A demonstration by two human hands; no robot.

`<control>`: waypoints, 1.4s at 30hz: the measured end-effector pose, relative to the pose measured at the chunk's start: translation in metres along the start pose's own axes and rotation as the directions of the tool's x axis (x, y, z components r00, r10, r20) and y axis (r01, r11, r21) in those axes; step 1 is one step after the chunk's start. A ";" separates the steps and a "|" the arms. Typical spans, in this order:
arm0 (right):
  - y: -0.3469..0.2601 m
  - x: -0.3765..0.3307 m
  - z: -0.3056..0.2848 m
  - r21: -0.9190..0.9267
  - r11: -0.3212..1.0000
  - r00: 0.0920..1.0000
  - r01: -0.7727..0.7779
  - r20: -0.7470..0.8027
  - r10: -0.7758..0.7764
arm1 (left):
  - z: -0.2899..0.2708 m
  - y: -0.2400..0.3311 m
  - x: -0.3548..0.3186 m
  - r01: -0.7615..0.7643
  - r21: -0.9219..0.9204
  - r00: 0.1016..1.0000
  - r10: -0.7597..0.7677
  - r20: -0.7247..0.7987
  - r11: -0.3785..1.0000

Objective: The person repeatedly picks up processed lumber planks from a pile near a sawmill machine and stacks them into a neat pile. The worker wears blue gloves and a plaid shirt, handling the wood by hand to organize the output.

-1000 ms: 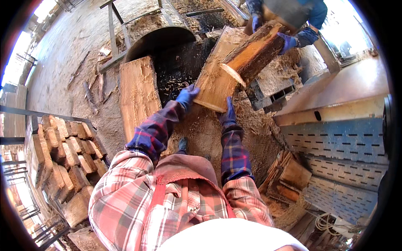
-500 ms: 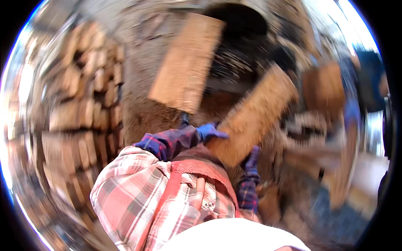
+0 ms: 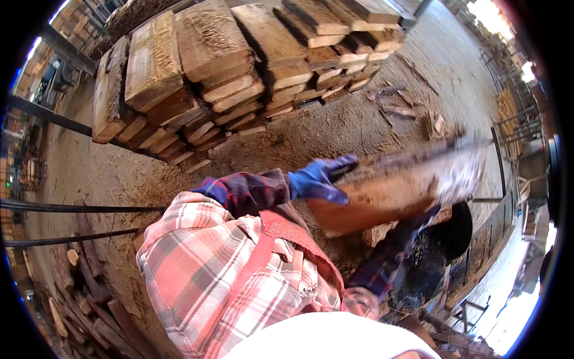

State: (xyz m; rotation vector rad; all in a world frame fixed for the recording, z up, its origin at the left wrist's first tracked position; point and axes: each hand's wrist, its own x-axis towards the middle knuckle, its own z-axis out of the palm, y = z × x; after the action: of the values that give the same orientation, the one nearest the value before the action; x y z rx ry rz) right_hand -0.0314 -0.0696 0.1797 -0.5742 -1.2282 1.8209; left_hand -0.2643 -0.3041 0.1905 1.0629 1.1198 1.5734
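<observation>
A thick wooden plank is held across in front of me, tilted, with its far right end smeared by motion. My left hand, in a blue glove, grips the plank's near left end, thumb and fingers spread around its edge. Along the lower right edge, my right hand holds the plank from beneath; its fingers are mostly hidden and blurred. Both forearms wear dark plaid sleeves.
A stack of thick sawn planks stands ahead, from left to centre. Wood scraps lie on the dirt floor. Dark bars run in from the left above loose wood. A round black object is at my right.
My view has swung from a dark round thing and a side stack to the plank stack ahead. The plank in my hands has turned more level, its far end now rightward.
</observation>
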 end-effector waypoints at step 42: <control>0.164 -0.016 -0.034 0.463 0.858 0.758 -0.222 -0.472 0.450 | -0.155 -0.105 0.047 0.419 0.399 0.849 -0.508 0.147 0.816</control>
State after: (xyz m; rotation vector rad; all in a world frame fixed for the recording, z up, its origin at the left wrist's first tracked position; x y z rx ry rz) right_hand -0.0614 -0.0922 0.0161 -1.0756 -0.3540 1.9130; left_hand -0.4039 -0.2693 0.0611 1.0722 1.3934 0.8392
